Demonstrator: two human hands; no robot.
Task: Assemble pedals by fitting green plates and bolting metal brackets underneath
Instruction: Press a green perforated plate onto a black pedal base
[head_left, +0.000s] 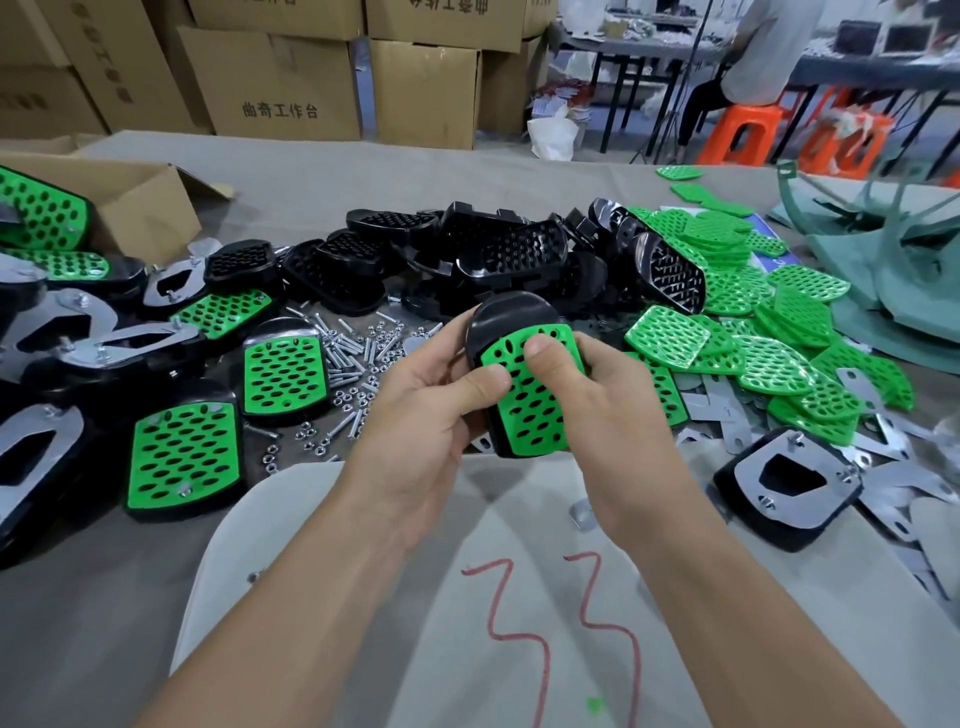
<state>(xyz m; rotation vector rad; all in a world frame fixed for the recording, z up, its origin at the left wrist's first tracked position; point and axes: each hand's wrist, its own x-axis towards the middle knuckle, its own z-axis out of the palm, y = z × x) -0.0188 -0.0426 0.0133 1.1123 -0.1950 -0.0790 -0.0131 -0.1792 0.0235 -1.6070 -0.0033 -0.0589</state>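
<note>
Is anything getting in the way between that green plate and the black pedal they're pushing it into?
Nothing visible does. The left hand and right hand hold the black pedal, thumbs pressing the green plate onto its face.

There were one left hand, one right hand, one held pedal, five green-faced pedals on the desk's left and two orange stools.

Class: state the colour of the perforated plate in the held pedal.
The plate is bright green; head view.
</note>
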